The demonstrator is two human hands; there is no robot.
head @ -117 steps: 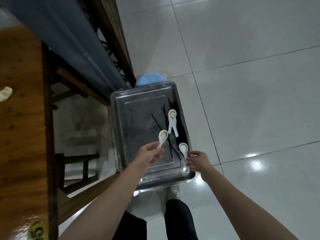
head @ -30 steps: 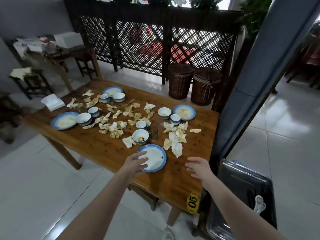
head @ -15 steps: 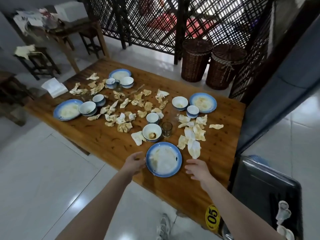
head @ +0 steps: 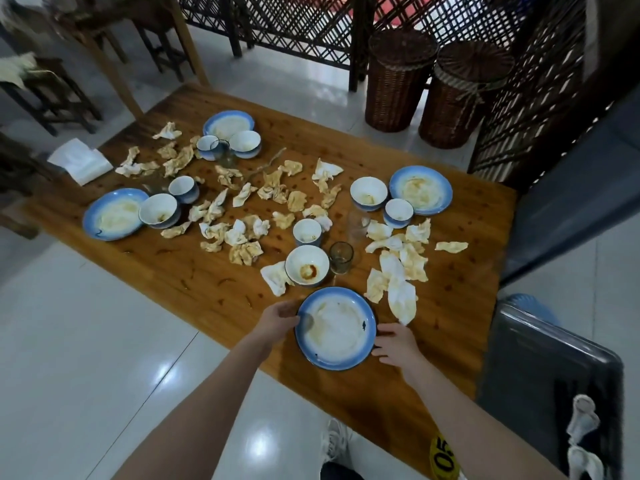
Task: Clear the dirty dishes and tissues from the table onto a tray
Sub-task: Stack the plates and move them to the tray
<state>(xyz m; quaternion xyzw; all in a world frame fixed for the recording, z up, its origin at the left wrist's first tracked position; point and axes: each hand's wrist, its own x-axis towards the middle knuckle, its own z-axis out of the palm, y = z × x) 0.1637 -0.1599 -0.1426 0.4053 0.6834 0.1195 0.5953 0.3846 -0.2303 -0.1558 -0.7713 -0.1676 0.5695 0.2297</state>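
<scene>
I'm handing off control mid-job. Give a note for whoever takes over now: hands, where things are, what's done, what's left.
Left hand: at the near plate's left rim, grip unclear.
Right hand: open, fingers against its right rim.
The plate lies on the table.
Done: spoons lie in the tray, right of the table.
Left: all four plates, bowls, cups, glasses, tissues on the table.
</scene>
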